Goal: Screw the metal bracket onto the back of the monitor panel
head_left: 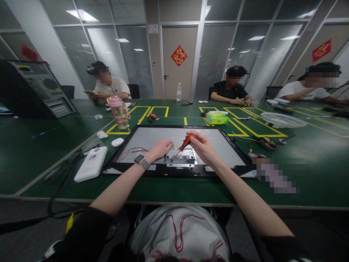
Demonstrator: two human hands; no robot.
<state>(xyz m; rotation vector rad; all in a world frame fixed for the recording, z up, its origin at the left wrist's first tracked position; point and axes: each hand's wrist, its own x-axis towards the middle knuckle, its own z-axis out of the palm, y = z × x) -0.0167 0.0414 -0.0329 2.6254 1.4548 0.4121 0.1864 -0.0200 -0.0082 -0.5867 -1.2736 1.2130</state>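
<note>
A flat monitor panel (218, 145) lies back-up on the green table, with a metal board cover (180, 157) near its front edge. My right hand (203, 147) is closed on an orange-handled screwdriver (186, 142), whose tip points down-left onto the metal cover. My left hand (160, 148), with a watch on its wrist, rests with curled fingers on the panel just left of the cover; what its fingertips hold, if anything, is hidden. Thin wires (131, 150) run across the panel to the left.
A white power bank (91, 163) and black cables lie at left, a pink-lidded bottle (120, 112) behind. A green tissue box (217, 118), a white fan grille (283, 120) and small tools sit farther back. Three other people sit along the table's far side.
</note>
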